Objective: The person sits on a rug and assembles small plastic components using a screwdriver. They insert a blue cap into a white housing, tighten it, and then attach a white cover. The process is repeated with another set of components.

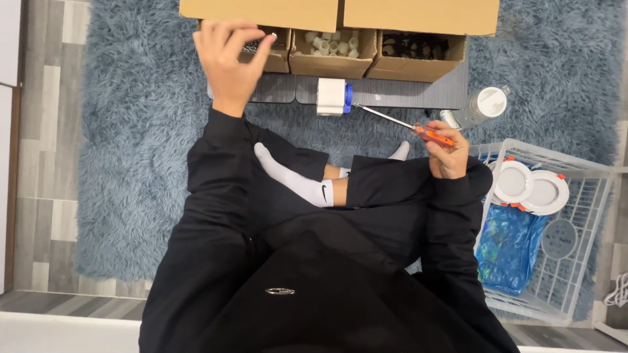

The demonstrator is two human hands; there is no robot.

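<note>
On the shaggy blue rug [131,163], I'm looking down at crossed legs in black, white socks showing, and both hands are up and busy. My left hand [229,59] reaches to the leftmost small cardboard box [278,57], fingers pinched together over what looks like small metal parts; I can't tell whether anything is actually caught between the fingertips. My right hand [448,153] is curled around the orange-handled screwdriver [418,129], its thin shaft running up and left toward the white fitting with a blue end [333,96] lying on the grey mat [405,91].

Edges now: the three little boxes sit in a row tight under the flaps of a big cardboard carton [340,13] at the top of frame, the middle box [333,52] full of white pieces, the right box [415,55] of dark ones. Room between the hands is open, just rug and mat. To the right it's crowded: a clear bottle with a white cap [481,108] lies just beside the right hand, and a white wire basket [582,216] presses near the knee, holding round white lamp fittings [530,186] and a blue plastic bag [507,245]. To the left, grey wood-look flooring [46,163] borders the rug.
</note>
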